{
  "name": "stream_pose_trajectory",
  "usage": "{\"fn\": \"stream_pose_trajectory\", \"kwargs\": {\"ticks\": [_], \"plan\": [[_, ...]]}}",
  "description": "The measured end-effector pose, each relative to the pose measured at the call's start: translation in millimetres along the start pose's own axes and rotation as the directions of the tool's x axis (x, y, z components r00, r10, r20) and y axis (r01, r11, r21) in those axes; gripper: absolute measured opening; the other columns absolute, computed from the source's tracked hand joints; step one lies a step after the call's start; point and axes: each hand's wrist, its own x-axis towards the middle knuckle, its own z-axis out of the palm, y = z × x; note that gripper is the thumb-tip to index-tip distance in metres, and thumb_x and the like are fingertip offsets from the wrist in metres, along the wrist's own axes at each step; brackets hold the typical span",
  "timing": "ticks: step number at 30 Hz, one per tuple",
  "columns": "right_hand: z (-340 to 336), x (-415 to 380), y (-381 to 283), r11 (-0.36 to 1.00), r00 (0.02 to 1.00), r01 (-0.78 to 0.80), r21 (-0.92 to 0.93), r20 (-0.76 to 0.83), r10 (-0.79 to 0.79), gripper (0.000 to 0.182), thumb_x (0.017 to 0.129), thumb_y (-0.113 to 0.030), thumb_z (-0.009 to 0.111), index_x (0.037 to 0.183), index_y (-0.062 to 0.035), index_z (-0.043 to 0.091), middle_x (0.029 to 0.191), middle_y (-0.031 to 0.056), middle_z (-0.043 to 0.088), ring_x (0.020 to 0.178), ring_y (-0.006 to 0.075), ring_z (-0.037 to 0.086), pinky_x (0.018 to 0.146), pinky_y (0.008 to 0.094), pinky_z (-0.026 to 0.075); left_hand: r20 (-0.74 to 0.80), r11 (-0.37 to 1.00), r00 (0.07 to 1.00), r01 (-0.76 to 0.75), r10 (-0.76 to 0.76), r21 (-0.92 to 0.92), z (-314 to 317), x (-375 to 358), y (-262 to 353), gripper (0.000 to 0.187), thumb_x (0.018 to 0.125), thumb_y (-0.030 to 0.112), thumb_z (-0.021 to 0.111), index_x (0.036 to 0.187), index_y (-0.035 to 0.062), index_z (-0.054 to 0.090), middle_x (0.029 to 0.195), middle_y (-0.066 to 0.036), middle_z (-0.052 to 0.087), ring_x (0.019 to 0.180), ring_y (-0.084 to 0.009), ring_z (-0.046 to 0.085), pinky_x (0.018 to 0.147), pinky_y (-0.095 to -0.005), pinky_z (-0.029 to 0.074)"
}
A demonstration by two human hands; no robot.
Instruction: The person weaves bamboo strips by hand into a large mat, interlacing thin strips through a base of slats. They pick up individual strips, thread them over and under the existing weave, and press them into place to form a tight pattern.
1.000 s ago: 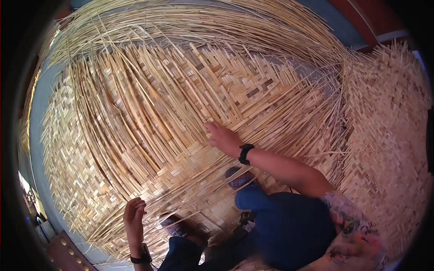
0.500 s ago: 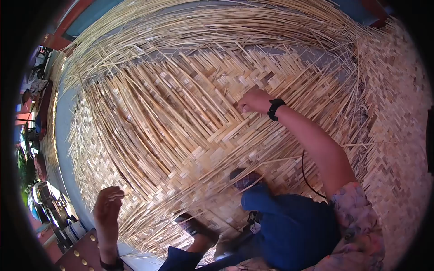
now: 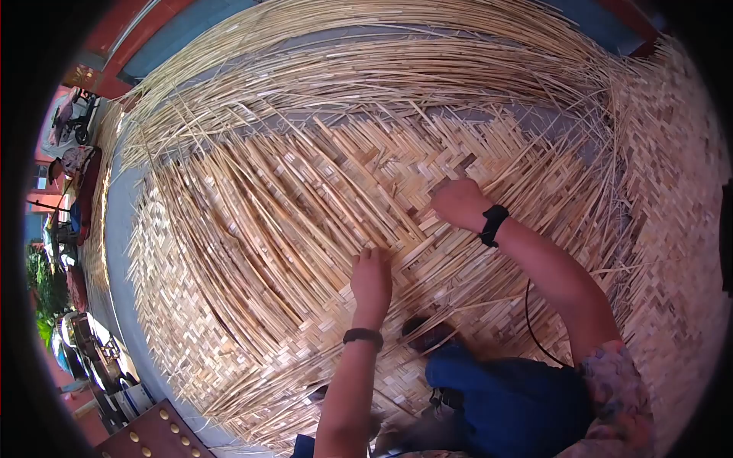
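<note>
A large woven mat of split strips (image 3: 175, 282) spreads over the floor beneath me, with many loose long strips (image 3: 259, 229) running across its middle. My left hand (image 3: 372, 278), a dark band at its wrist, rests on the weave near the ends of these strips, its fingers bent down; what lies under the fingertips is hidden. Higher and to the right, my right hand (image 3: 460, 203), wearing a black wristband, is closed over the weave beside a darker strip. Whatever its fingers hold is too small to make out.
A long bundle of loose strips (image 3: 343, 65) curves across the floor beyond the mat. Another woven mat (image 3: 672, 198) lies at the right. A brown studded panel (image 3: 156, 435) stands at the lower left, with parked vehicles (image 3: 84, 336) beyond.
My left hand has moved from the lower left, where it was raised, onto the middle of the mat. My right hand has shifted slightly right and down in the view.
</note>
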Motion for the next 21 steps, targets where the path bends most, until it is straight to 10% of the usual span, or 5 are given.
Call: {"fn": "stream_pose_trajectory", "kwargs": {"ticks": [4,7,9,16,21], "plan": [[-19,-17,11,0.954,0.989,-0.098,0.284,-0.082,0.126,0.015,0.082,-0.016,0.063,0.084,-0.0064,0.074,0.082,0.0131,0.073,0.08,0.0315,0.072,0.072,0.0453,0.054,-0.071,0.99,0.993,0.086,-0.094,-0.111,11,4,-15,0.015,0.084,0.005,0.067,0.099,0.0033,0.066,0.099,-0.018,0.063,0.097,-0.0383,0.058,0.084,-0.0464,0.05],[0,-16,24,0.989,0.989,-0.14,-0.041,0.05,0.142,0.014,0.084,-0.015,0.064,0.092,-0.0071,0.072,0.086,0.0105,0.071,0.083,0.0306,0.069,0.076,0.0433,0.052,-0.034,0.986,0.994,0.098,-0.103,-0.135,5,-6,-13,0.022,0.082,0.003,0.067,0.104,0.0011,0.064,0.101,-0.02,0.063,0.1,-0.041,0.058,0.087,-0.0476,0.05],[-6,-26,32,0.945,0.937,-0.067,-0.32,-0.346,-0.051,0.016,0.085,-0.011,0.066,0.1,-0.0073,0.069,0.091,0.0101,0.067,0.087,0.0307,0.065,0.078,0.0431,0.05,-0.058,0.956,0.998,-0.005,-0.013,-0.294,-11,-24,-5,0.027,0.083,0.001,0.065,0.109,0.0006,0.062,0.103,-0.022,0.063,0.101,-0.0432,0.059,0.087,-0.0483,0.05],[24,-87,-111,0.768,0.952,0.306,0.562,-0.168,-0.257,0.015,0.085,-0.013,0.068,0.1,-0.0097,0.067,0.099,0.0077,0.062,0.106,0.0273,0.057,0.088,0.0415,0.047,0.197,0.711,0.98,0.121,0.026,-0.693,-29,-199,69,0.024,0.086,-0.002,0.06,0.109,0.0025,0.061,0.1,-0.02,0.063,0.094,-0.0431,0.063,0.082,-0.0477,0.053],[68,-80,-152,0.88,0.931,0.36,0.311,-0.186,-0.315,0.015,0.084,-0.015,0.068,0.099,-0.0092,0.067,0.094,0.0077,0.06,0.096,0.0296,0.056,0.09,0.0429,0.044,0.113,0.774,0.992,0.114,-0.056,-0.623,-26,-240,61,0.031,0.083,-0.001,0.059,0.113,0.0045,0.062,0.101,-0.02,0.064,0.097,-0.042,0.063,0.082,-0.0465,0.053]]}}
